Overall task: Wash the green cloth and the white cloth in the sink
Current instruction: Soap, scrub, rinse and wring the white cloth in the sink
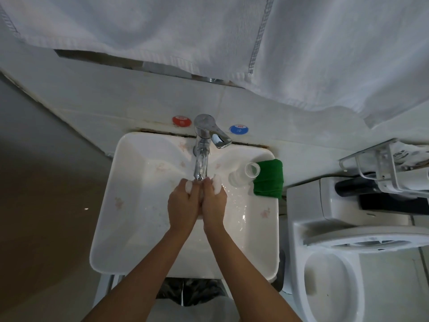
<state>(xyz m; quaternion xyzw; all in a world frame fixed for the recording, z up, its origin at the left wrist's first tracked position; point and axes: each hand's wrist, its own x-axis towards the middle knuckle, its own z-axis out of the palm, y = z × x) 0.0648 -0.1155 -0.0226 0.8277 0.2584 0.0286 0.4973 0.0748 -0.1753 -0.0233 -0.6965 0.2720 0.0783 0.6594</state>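
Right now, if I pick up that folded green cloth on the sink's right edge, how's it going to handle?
The green cloth looks soft and folded, so it will probably flop open and droop when lifted. It lies on the sink rim against a clear cup tipped on its side, so tugging it may roll the cup.

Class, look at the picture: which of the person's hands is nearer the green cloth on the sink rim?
Right. The right hand grips the white cloth beside the green cloth; the left hand lies beyond it, farther away.
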